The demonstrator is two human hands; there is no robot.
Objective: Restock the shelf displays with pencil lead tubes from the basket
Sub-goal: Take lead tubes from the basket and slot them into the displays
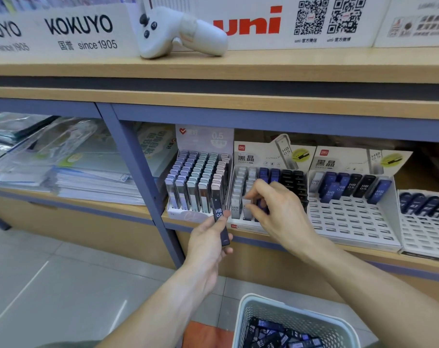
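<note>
Left hand [208,243] fingers clenched around a dark lead tube [220,219]; right hand [276,209], at 3 o'clock, pinches a blue tube [261,205] in the display [241,226].

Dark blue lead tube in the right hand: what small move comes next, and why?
Probably press the dark blue lead tube down into the blue column of the middle white display tray. The right hand pinches it right at those slots, while the left hand holds another dark HB 0.5 tube ready.
</note>
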